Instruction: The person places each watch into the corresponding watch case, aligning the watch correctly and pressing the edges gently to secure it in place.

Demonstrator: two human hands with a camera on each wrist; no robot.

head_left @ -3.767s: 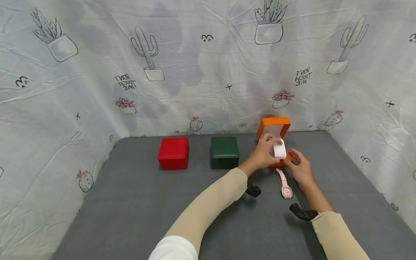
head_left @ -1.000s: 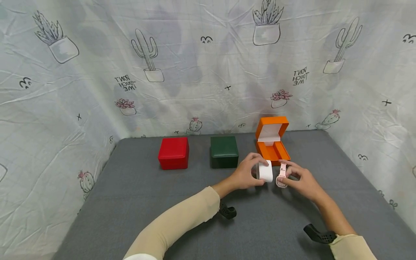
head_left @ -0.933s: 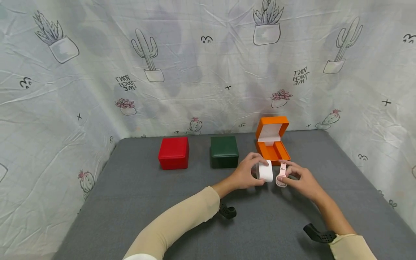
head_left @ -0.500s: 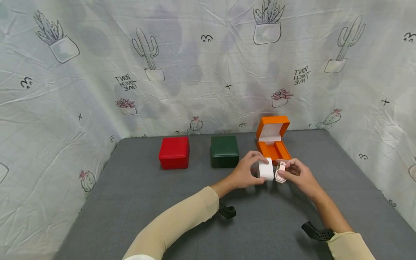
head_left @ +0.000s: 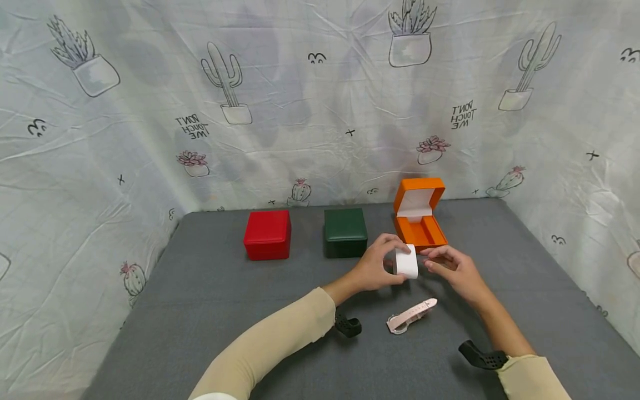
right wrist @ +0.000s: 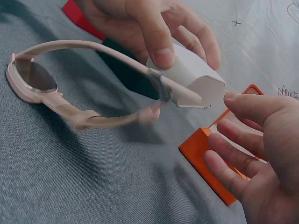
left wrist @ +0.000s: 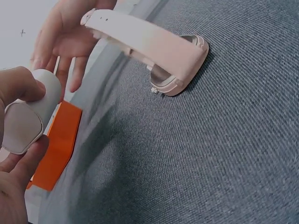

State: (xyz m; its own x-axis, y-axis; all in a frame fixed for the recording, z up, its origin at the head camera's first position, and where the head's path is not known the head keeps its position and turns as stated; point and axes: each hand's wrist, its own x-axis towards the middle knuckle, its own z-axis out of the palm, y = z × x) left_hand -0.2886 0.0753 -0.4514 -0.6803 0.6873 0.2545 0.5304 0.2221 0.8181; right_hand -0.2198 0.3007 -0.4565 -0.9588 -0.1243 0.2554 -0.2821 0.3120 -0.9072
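Observation:
My left hand (head_left: 374,265) pinches a white watch cushion (head_left: 407,262) between thumb and fingers in front of the orange watch box. Nothing is in my right hand (head_left: 461,273); its fingers are loosely bent beside the cushion, and the right wrist view shows them apart from it. The pink wristwatch (head_left: 412,315) is nearer the person than both hands, its strap buckled in a loop. It looks blurred in the left wrist view, with the watch case (left wrist: 187,70) close at the grey cloth. The orange watch box (head_left: 421,184) has its lid raised and its inner compartment bare.
A closed green box (head_left: 345,233) stands left of the orange one, and a closed red box (head_left: 267,235) farther left. Grey cloth (head_left: 225,322) covers the table. A patterned white curtain (head_left: 310,155) rises behind and at both sides.
The cushion came out of the orange box in my left hand. My right hand picked up the wristwatch, held it beside the cushion, then let go; the watch dropped toward the person.

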